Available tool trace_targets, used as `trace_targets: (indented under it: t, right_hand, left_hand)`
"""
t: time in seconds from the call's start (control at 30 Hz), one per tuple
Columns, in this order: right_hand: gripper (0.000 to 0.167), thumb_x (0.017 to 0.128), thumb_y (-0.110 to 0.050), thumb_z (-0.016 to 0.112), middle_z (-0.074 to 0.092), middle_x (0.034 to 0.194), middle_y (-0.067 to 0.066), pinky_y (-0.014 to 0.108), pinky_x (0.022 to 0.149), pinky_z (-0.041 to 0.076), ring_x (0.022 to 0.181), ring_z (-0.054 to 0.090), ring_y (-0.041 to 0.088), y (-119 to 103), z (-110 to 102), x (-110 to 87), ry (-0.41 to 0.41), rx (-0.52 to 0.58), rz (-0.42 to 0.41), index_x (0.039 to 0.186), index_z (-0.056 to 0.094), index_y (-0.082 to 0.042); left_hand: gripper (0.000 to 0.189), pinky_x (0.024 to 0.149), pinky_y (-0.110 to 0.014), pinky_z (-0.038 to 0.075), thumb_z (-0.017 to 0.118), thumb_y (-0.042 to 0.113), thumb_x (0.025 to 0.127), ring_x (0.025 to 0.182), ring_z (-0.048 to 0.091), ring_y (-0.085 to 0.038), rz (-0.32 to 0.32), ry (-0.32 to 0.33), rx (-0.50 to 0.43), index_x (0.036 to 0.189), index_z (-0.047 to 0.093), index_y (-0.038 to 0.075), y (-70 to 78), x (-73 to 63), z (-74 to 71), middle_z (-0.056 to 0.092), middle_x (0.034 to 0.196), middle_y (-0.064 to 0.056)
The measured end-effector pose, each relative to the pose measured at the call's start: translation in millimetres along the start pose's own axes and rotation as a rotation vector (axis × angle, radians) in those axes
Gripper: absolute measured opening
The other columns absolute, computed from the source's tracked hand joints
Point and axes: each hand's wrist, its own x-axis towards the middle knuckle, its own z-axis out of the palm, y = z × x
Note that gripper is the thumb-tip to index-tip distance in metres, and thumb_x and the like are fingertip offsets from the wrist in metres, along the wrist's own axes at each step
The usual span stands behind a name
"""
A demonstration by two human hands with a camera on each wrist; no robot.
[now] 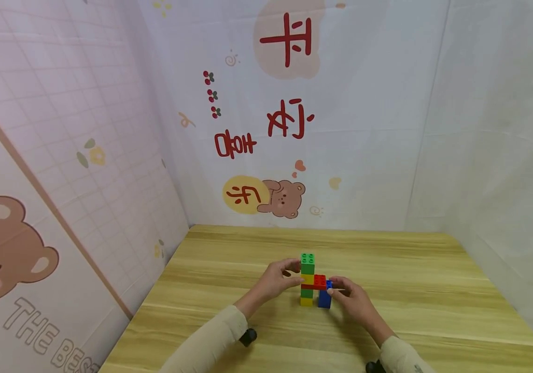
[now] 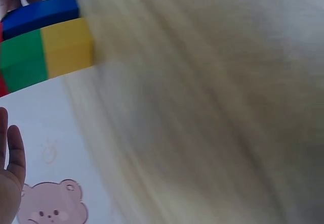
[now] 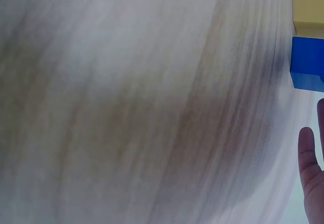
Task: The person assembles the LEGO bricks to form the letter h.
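A tower of toy building bricks stands on the table. Its top is a green brick (image 1: 307, 264), above a yellow brick (image 1: 307, 280). Below them a red brick (image 1: 320, 281) reaches right toward a blue brick stack (image 1: 324, 299). A lower green brick (image 2: 24, 59) and a bottom yellow brick (image 2: 68, 48) form the tower's foot. My left hand (image 1: 279, 278) pinches the upper yellow brick from the left, thumb in front. With thumb and forefinger, my right hand (image 1: 351, 299) holds the top of the blue stack; some fingertips are hidden behind the bricks.
The wood-patterned table (image 1: 229, 254) meets a printed cloth wall (image 1: 364, 129) at the back. More cloth hangs along the left and right sides. A black object (image 1: 248, 337) shows under the left sleeve, another (image 1: 375, 367) by the right sleeve.
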Motion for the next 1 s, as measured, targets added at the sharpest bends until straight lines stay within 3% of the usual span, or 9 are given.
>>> trace_targets:
  t: [0.27, 0.4, 0.73, 1.0]
  right_hand:
    - [0.043, 0.095, -0.023, 0.069, 0.065, 0.124, 0.013, 0.048, 0.096, 0.049, 0.111, 0.063, 0.029, 0, 0, -2.2, 0.004, 0.031, 0.012, 0.132, 0.060, -0.005]
    - [0.043, 0.093, -0.023, 0.071, 0.065, 0.124, 0.014, 0.046, 0.094, 0.051, 0.110, 0.063, 0.030, 2, -1, -2.2, 0.005, 0.041, 0.013, 0.132, 0.061, -0.006]
    - [0.039, 0.094, -0.021, 0.070, 0.067, 0.120, 0.012, 0.045, 0.094, 0.051, 0.109, 0.064, 0.027, 2, -1, -1.5, 0.009, 0.043, 0.013, 0.129, 0.063, -0.004]
    - [0.047, 0.096, -0.019, 0.067, 0.066, 0.123, 0.017, 0.048, 0.095, 0.050, 0.111, 0.063, 0.031, 2, 1, -1.7, 0.014, 0.013, 0.022, 0.140, 0.056, -0.006]
  left_hand:
    - [0.037, 0.094, -0.034, 0.048, 0.074, 0.031, 0.091, 0.112, 0.060, -0.021, -0.072, 0.006, -0.018, 0.126, 0.066, 0.024, -17.7, -7.5, 7.2, 0.066, 0.115, 0.013]
    - [0.035, 0.094, -0.036, 0.048, 0.075, 0.029, 0.090, 0.111, 0.061, -0.020, -0.092, 0.024, -0.042, 0.124, 0.067, 0.022, -21.3, -10.8, 10.8, 0.067, 0.114, 0.011]
    - [0.035, 0.092, -0.032, 0.049, 0.072, 0.027, 0.093, 0.107, 0.063, -0.016, -0.079, 0.038, -0.079, 0.126, 0.066, 0.020, -27.3, -11.7, 16.5, 0.068, 0.113, 0.010]
    - [0.044, 0.091, -0.034, 0.050, 0.070, 0.026, 0.094, 0.101, 0.063, -0.013, -0.080, 0.043, -0.079, 0.136, 0.059, 0.018, -25.8, -9.1, 18.1, 0.070, 0.111, 0.007]
